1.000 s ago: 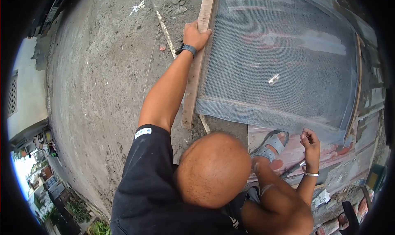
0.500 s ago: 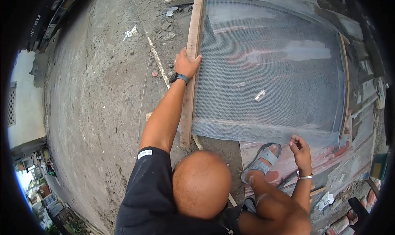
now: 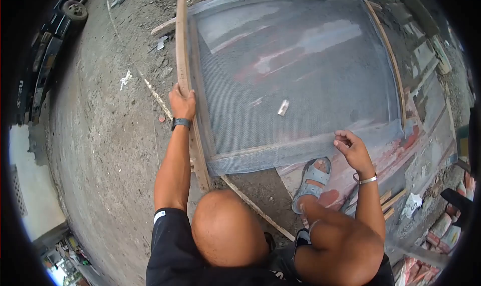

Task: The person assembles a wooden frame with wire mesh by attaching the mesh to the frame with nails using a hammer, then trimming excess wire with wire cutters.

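Observation:
My left hand (image 3: pixel 182 103), with a dark watch on the wrist, is closed around a long wooden batten (image 3: pixel 181 45) at the left side of a mesh screen (image 3: pixel 300 93). The screen is a wooden frame covered with fine grey netting. Between the batten and the netting, part of the frame's left rail (image 3: pixel 200 90) shows. My right hand (image 3: pixel 354 149) is over the screen's near edge, thumb and fingers pinched together. Whatever they hold, if anything, is too small to make out. A small white packet (image 3: pixel 283 107) lies on the netting.
My sandalled foot (image 3: pixel 313 180) is on a red-stained board below the screen. A thin stick (image 3: pixel 258 208) lies on the dirt near my knees. Wood offcuts (image 3: pixel 393 203) and a white bag (image 3: pixel 412 205) are at the right. A vehicle (image 3: pixel 55 35) stands far left.
The batten has shifted left off the screen's rail, with my left hand still on it. My right hand has moved up over the netting's near edge. The camera view has turned slightly.

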